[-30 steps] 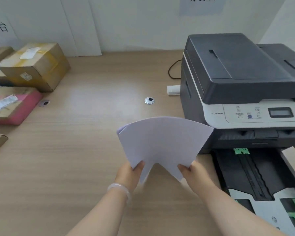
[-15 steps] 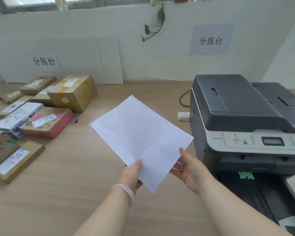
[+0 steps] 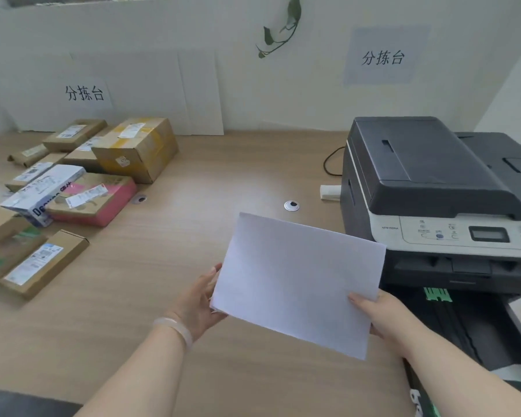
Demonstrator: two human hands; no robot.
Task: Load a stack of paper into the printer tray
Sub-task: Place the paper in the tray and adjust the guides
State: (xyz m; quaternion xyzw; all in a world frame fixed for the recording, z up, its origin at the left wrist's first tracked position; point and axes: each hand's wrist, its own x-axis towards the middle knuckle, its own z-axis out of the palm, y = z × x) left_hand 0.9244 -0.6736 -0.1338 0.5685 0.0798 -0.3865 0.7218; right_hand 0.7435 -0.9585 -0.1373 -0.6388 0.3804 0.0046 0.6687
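A thin white stack of paper (image 3: 298, 281) hangs flat above the wooden desk, just left of the printer. My left hand (image 3: 200, 299) grips its left edge and my right hand (image 3: 382, 319) grips its lower right corner. The dark grey printer (image 3: 427, 182) stands at the right. Below its front, the black paper tray (image 3: 463, 332) is pulled out, with green guides (image 3: 438, 294) near the printer. The tray's near end runs out of view at the lower right.
Several cardboard parcels (image 3: 136, 147) and a pink box (image 3: 103, 200) lie on the desk (image 3: 133, 311) at the left. A round cable grommet (image 3: 291, 205) sits mid-desk. A white plug (image 3: 330, 192) and a cable lie beside the printer's left side.
The paper went from bent and fanned, to tilted in my left hand alone, to flat in both hands. My right hand retook its corner. The camera view rose.
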